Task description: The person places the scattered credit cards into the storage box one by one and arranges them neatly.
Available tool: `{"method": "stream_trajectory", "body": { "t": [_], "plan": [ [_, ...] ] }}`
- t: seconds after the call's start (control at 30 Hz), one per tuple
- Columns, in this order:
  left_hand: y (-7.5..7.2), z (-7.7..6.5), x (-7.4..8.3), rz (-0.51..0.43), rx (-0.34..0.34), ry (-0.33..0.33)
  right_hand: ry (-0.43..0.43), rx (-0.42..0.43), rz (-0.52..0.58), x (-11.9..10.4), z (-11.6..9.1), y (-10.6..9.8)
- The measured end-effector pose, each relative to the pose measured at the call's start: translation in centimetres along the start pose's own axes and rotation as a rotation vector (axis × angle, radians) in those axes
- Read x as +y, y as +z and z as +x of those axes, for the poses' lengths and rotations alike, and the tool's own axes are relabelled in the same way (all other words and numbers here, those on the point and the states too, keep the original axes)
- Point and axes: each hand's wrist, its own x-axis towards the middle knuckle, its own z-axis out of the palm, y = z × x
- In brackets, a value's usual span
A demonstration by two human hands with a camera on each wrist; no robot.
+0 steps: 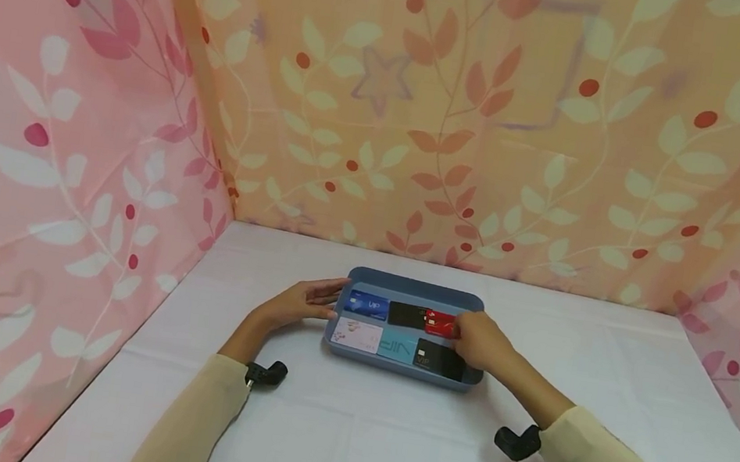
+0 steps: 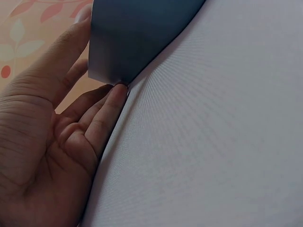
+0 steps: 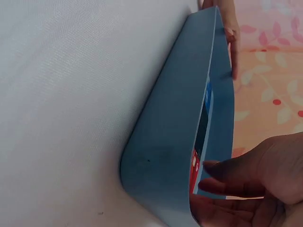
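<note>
A shallow blue tray (image 1: 414,284) lies on the white cloth with cards in two rows. Its far row has a blue VIP card (image 1: 368,305), a black card (image 1: 406,315) and a red card (image 1: 439,323). In the near row are a pale patterned card (image 1: 358,335), a teal card (image 1: 397,346) and a black VIP card (image 1: 440,358). My right hand (image 1: 484,340) reaches over the tray's right end, thumb and finger at the red card's right part, which they hide. My left hand (image 1: 297,303) touches the tray's left end with extended fingers.
White cloth (image 1: 339,448) covers the table around the tray. A patterned orange curtain (image 1: 429,113) stands behind, with pink curtains (image 1: 70,141) on both sides. Each wrist wears a small black camera (image 1: 518,442).
</note>
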Motion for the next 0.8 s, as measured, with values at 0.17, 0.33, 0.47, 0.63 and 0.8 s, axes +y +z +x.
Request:
{"method": "stream_trajectory", "body": {
  "t": [0.17,0.33,0.47,0.63,0.8],
  "plan": [
    [-0.5,-0.3,-0.4,-0.025,0.012,-0.027,-0.008,0.058,0.026,-0.1,-0.7,-0.7],
    [-1.2,-0.7,-0.1,-0.094,0.025,-0.06,0.015,0.125,0.054,0.4,-1.6,-2.3],
    [-2.5,-1.5,0.4,-0.114,0.023,-0.083,0.028,0.182,0.046,1.4,-2.5,-3.8],
    [-4.8,-3.7,1.1,0.0,0.054,-0.107,0.047,0.233,0.007,2.9,-3.5,-5.1],
    [-7.1,-6.3,1.8,0.152,0.129,-0.089,0.088,0.246,-0.023,4.3,-4.7,-6.3]
  ]
}}
